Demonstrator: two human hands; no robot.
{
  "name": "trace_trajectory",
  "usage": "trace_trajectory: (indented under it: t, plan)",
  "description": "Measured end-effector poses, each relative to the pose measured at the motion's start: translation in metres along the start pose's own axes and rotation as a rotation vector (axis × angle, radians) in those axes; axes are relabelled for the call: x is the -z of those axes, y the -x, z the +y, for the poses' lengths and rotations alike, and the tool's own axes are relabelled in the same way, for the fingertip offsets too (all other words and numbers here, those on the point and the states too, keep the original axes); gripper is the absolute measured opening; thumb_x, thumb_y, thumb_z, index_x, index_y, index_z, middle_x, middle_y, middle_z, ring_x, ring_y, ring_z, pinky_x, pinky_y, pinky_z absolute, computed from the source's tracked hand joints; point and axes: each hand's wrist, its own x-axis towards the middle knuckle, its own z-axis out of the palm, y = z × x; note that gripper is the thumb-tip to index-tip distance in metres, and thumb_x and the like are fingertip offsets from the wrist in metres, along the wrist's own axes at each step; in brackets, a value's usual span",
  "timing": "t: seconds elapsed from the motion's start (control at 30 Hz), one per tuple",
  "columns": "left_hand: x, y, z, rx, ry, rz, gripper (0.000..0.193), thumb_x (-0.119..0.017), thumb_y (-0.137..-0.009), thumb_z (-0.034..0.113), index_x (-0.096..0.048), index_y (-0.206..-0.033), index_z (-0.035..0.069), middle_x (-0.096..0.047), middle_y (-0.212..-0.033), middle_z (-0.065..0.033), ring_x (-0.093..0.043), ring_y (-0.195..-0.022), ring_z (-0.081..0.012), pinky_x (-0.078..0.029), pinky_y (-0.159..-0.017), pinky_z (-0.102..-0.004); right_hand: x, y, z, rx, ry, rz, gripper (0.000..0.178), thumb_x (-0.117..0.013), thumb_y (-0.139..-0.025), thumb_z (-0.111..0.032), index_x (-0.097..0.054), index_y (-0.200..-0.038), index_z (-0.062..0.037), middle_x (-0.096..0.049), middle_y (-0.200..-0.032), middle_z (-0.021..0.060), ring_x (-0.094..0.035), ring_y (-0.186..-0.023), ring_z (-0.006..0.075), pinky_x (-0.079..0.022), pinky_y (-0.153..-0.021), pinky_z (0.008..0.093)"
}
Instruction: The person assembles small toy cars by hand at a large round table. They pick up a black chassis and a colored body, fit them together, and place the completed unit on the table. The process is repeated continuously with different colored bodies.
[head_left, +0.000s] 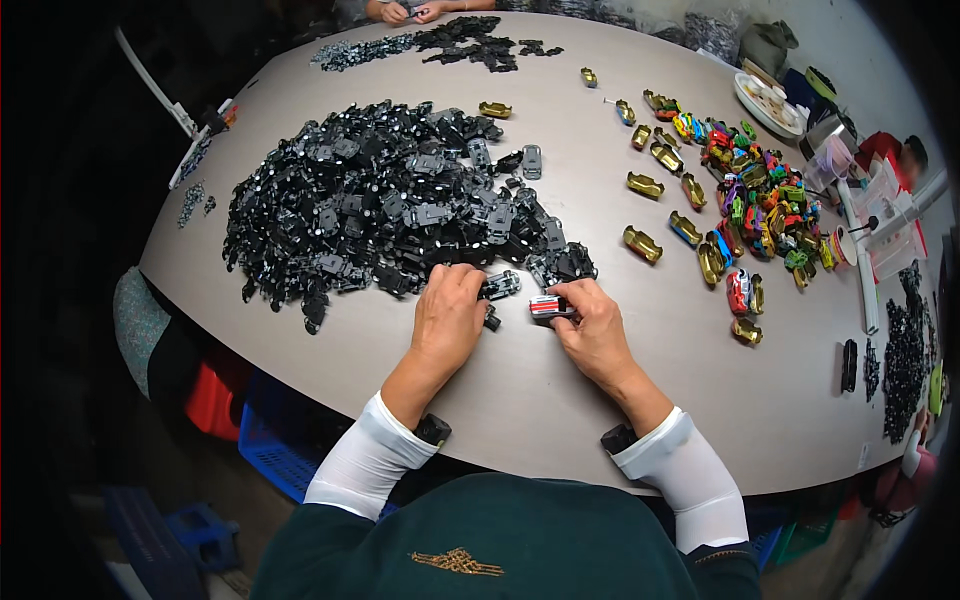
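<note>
While the right hand (597, 330) pinches a small red-and-white toy car body (546, 306) at the table's (520, 400) near edge, fingers closed on it, the left hand (449, 310) curls onto a black chassis (499, 286). Risk: misaligned press, part skids into black pile (380, 200).

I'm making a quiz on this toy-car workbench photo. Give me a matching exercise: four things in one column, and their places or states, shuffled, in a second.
Things:
1. Left hand
2. Right hand
3. Big pile of black chassis parts
4. Heap of colourful toy car bodies

Places or states:
A. spread over the table's right side
B. holds a red and white toy car body
C. covers the table's left middle
D. grips a black chassis piece

Pairs: 1-D, 2-B, 3-C, 4-A
</note>
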Motion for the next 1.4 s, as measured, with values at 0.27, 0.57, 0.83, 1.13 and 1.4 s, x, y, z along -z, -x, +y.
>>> trace_trajectory:
  t: [0.27, 0.57, 0.83, 1.13, 1.4]
  plan:
    - [0.009, -0.004, 0.016, 0.103, 0.454, 0.071, 0.041, -0.063, -0.073, -0.007, -0.057, -0.113, -0.001, -0.059, -0.103, -0.0125, -0.065, -0.084, -0.0214, -0.054, -0.072, -0.0288, 0.029, -0.007, -0.024, 0.031, 0.095, 0.107, 0.034, -0.078, -0.072, -0.014, -0.071, -0.105, -0.0088, -0.056, -0.082, 0.0084, -0.056, -0.066, 0.0214, -0.047, -0.061, 0.0330]
    - [-0.013, -0.029, 0.041, 0.108, 1.187, -0.024, 0.054, -0.067, -0.079, -0.005, -0.047, -0.129, 0.001, -0.059, -0.110, -0.0100, -0.060, -0.099, -0.0151, -0.054, -0.081, -0.0261, 0.039, -0.009, -0.018, -0.078, -0.360, 0.092, 0.035, -0.075, -0.077, -0.007, -0.070, -0.111, -0.0045, -0.064, -0.073, -0.0011, -0.044, -0.057, 0.0038, -0.038, -0.053, 0.0212]
    - [-0.032, -0.030, 0.032, 0.173, 1.358, -0.112, 0.056, -0.066, -0.080, -0.010, -0.045, -0.131, 0.000, -0.057, -0.116, -0.0106, -0.058, -0.107, -0.0143, -0.051, -0.090, -0.0261, 0.053, -0.011, -0.018, -0.266, -0.735, 0.024, 0.033, -0.068, -0.086, -0.008, -0.064, -0.118, -0.0018, -0.068, -0.080, 0.0037, -0.040, -0.046, -0.0001, -0.027, -0.040, 0.0169]
    - [-0.034, -0.024, 0.033, 0.188, 1.368, -0.143, 0.053, -0.066, -0.080, -0.009, -0.046, -0.129, -0.001, -0.058, -0.117, -0.0104, -0.059, -0.105, -0.0133, -0.051, -0.091, -0.0264, 0.038, -0.008, -0.024, -0.189, -0.637, 0.175, 0.044, -0.070, -0.081, -0.001, -0.057, -0.124, -0.0013, -0.066, -0.079, 0.0038, -0.043, -0.048, -0.0008, -0.027, -0.039, 0.0165]
    - [-0.039, -0.025, 0.027, 0.225, 1.335, -0.148, 0.033, -0.066, -0.084, -0.003, -0.061, -0.117, 0.000, -0.065, -0.104, -0.0066, -0.062, -0.091, -0.0113, -0.053, -0.083, -0.0246, 0.046, -0.007, -0.023, -0.285, -0.704, 0.172, 0.047, -0.068, -0.083, -0.003, -0.052, -0.127, -0.0023, -0.068, -0.085, 0.0079, -0.052, -0.057, 0.0015, -0.034, -0.044, 0.0176]
